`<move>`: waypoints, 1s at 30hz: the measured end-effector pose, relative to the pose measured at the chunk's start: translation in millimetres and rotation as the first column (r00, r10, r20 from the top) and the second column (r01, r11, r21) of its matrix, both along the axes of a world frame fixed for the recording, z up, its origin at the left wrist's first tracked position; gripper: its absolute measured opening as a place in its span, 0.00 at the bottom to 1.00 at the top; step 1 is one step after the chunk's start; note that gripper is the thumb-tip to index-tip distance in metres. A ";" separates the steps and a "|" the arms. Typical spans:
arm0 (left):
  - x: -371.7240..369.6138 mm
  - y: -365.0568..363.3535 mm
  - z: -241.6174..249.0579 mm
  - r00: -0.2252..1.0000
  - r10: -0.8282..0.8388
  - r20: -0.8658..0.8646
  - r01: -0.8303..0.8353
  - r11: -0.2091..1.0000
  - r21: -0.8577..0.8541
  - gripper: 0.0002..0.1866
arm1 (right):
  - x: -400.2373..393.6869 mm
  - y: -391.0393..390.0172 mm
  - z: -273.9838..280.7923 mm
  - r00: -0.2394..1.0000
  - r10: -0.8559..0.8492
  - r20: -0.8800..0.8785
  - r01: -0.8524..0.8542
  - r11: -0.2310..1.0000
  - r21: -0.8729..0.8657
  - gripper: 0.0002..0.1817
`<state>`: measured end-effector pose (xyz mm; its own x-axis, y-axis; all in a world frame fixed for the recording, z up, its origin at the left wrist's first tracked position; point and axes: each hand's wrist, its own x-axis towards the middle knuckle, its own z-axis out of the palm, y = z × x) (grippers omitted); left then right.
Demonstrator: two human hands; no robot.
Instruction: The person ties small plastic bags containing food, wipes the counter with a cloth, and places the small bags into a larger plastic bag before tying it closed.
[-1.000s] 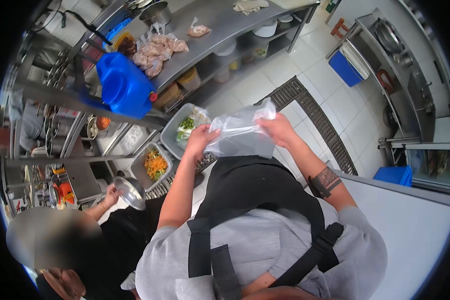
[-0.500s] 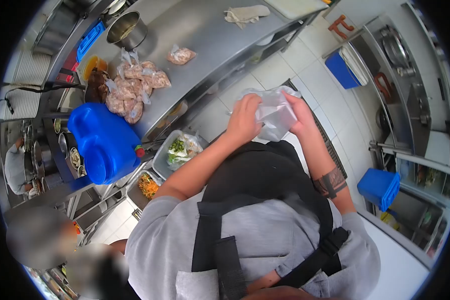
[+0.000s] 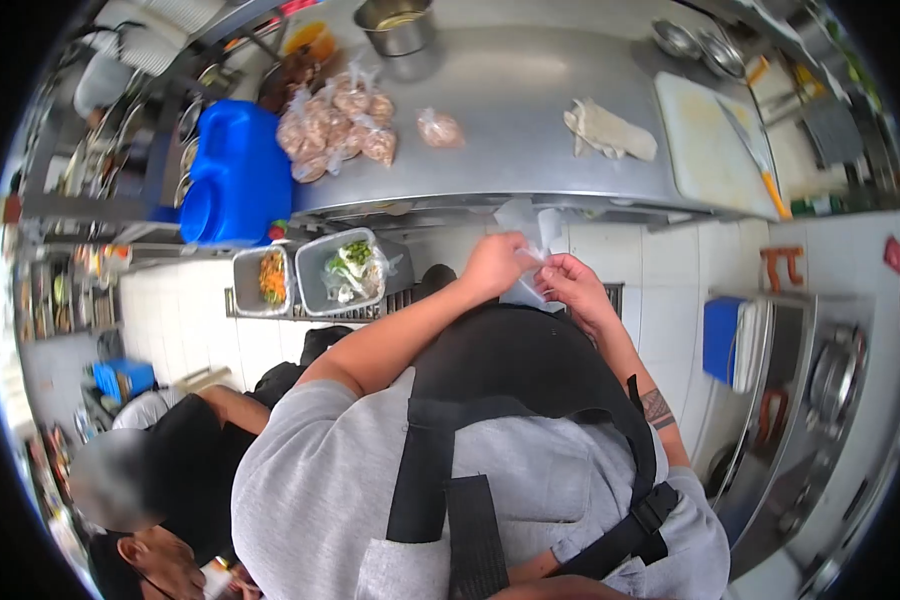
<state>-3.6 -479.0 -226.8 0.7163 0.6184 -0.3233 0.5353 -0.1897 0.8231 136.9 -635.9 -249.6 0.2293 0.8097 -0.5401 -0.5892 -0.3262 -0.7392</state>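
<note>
A clear plastic bag (image 3: 516,216) is bunched between my two hands, in front of the black apron (image 3: 510,350). My left hand (image 3: 497,266) grips it from the left, fingers closed on the film. From the right, my right hand (image 3: 576,288) pinches the gathered plastic between thumb and fingers. Some of the film sticks up above the hands and some hangs below them. Beyond the hands runs the front edge of the steel counter (image 3: 510,170). One small tied bag of pinkish food (image 3: 439,128) lies there, apart from a pile of similar bags (image 3: 335,122).
A blue jerrycan (image 3: 235,170) stands at the counter's left end. Below are bins of vegetable scraps (image 3: 342,275). Further right lie a cloth (image 3: 610,130), a cutting board (image 3: 705,140) and a knife (image 3: 755,150). Another person (image 3: 170,470) is close at lower left.
My view has turned toward the counter, bringing the cutting board and knife into sight. The bag, spread wide before, is now gathered narrow, and my hands are closer together.
</note>
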 end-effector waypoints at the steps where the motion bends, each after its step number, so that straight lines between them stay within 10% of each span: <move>1: 1.2 -4.6 5.6 0.997 -0.069 0.045 0.069 0.998 -0.002 0.09 | 9.7 9.7 10.0 0.992 0.121 0.047 -0.122 0.992 0.013 0.15; 6: -1.1 -19.8 17.9 0.977 -0.066 0.202 0.088 0.991 -0.103 0.08 | 45.8 45.2 9.7 0.887 0.412 0.207 -0.435 0.897 0.081 0.15; 13: -22.4 -10.4 13.0 0.977 0.215 -0.015 -0.210 0.964 0.162 0.16 | 39.6 78.4 -2.0 0.834 0.426 0.350 -0.478 0.876 0.072 0.08; 18: -67.0 14.8 9.0 0.855 0.506 0.116 -0.513 0.858 0.037 0.16 | 60.4 105.2 1.8 0.883 0.251 0.397 -0.307 0.948 0.082 0.11; 21: -104.9 44.6 -22.1 0.607 0.739 0.292 -0.627 0.671 -0.396 0.06 | 74.6 121.9 2.3 0.996 -0.017 0.092 0.013 0.999 0.042 0.14; 23: -113.4 62.2 -0.4 0.026 1.000 -0.012 -0.345 -0.002 -0.938 0.07 | 81.3 124.4 -5.8 0.988 -0.059 -0.146 0.070 0.995 0.076 0.14; 28: -163.5 108.6 -46.4 0.363 0.923 0.125 0.044 0.118 -0.992 0.15 | 43.8 138.3 -12.2 0.837 -0.119 -0.534 0.119 0.992 -0.035 0.11; 30: -185.2 134.1 -52.9 0.716 0.624 0.315 0.213 0.234 -0.949 0.18 | 36.3 140.5 -16.7 0.863 -0.070 -0.501 0.040 0.997 -0.071 0.09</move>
